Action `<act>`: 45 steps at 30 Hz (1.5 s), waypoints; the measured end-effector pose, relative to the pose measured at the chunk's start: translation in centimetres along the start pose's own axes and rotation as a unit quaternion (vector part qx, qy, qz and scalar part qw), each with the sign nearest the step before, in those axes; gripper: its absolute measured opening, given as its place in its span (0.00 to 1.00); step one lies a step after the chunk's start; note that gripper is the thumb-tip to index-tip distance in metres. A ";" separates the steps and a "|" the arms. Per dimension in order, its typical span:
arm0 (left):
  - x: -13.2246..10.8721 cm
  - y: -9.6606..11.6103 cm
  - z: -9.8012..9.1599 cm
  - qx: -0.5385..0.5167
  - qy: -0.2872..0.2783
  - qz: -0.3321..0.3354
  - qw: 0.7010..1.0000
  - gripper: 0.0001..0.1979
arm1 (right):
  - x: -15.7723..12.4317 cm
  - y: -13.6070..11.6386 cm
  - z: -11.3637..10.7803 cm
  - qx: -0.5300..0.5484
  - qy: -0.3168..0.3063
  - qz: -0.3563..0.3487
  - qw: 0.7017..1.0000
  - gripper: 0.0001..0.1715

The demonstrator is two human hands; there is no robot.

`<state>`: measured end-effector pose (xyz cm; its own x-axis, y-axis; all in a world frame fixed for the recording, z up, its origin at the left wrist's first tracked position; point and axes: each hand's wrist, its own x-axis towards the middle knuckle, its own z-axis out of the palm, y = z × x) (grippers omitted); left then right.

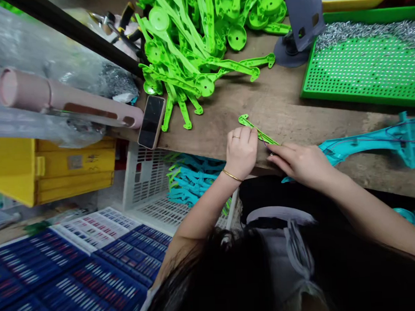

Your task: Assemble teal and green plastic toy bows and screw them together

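Note:
A slim bright-green plastic arm (248, 121) with a hooked end lies low over the wooden table near its front edge. My left hand (242, 146) is closed on it, fingers covering its middle. A thin purple wire (264, 142) runs along the green arm to the fingertips of my right hand (300, 162), which pinches at the wire. A tiny shiny piece shows by the right thumb; its kind is too small to tell. Right of that hand lies a turquoise plastic part (363, 142), with a dark wire along it, partly hidden behind the hand.
Green plastic parts (201, 44) are heaped at the back. A phone (151, 121) lies at the table's left edge, by a pink bottle (68, 98). Back right are a grey stand (304, 16) and a green tray (363, 68) of screws. Below, a white crate (142, 177) holds turquoise parts.

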<state>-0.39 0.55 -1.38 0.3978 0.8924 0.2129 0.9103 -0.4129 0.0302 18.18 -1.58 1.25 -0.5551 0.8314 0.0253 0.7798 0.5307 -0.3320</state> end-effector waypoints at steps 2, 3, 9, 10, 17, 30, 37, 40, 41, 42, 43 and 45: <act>-0.4 0.1 0.1 0.021 -0.004 0.013 1.000 0.18 | 0.0 0.2 0.0 0.009 -0.004 -0.002 1.000 0.22; -0.6 0.1 0.1 0.025 -0.006 0.018 1.000 0.19 | 0.0 0.2 0.0 0.015 -0.007 0.000 1.000 0.22; -1.2 -1.5 -0.6 -0.071 -0.014 0.002 0.997 0.18 | 0.5 0.9 -0.3 0.102 -0.030 0.022 0.994 0.19; -1.2 -1.8 -0.7 -0.105 -0.007 -0.013 0.994 0.17 | 0.6 1.0 -0.4 0.111 -0.033 0.027 0.993 0.19; -0.9 -1.3 0.3 -0.227 0.102 -0.027 0.968 0.11 | 1.2 1.1 -0.9 0.136 -0.042 0.050 0.989 0.20; 1.3 -2.0 0.4 -0.231 0.071 -0.036 0.970 0.07 | 1.3 1.3 -1.5 0.196 -0.038 0.048 0.979 0.18; 1.6 -2.7 -0.3 -0.203 0.020 0.013 0.979 0.07 | 1.4 1.4 -2.1 0.241 -0.030 0.050 0.969 0.18; 1.8 -3.1 -0.5 -0.196 -0.007 0.026 0.980 0.08 | 1.6 1.3 -2.6 0.263 -0.017 0.062 0.963 0.16; 1.9 -3.1 -0.5 -0.193 -0.011 0.029 0.981 0.07 | 1.7 1.3 -2.7 0.267 -0.012 0.068 0.961 0.15; 1.9 -3.2 -0.5 -0.189 -0.014 0.030 0.981 0.07 | 1.8 1.2 -2.8 0.271 -0.008 0.073 0.960 0.15; 2.0 -3.2 -0.5 -0.185 -0.015 0.031 0.982 0.06 | 1.9 1.2 -2.9 0.276 -0.004 0.077 0.958 0.15; 2.0 -3.2 -0.4 -0.183 -0.009 0.029 0.983 0.06 | 2.1 1.2 -3.1 0.295 -0.002 0.090 0.951 0.14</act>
<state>-2.55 3.53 -0.69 0.4527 0.8674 0.2066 0.7853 -0.4976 0.3685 18.85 1.27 3.83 -0.4301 0.8989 -0.0840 0.5643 0.1950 -0.8022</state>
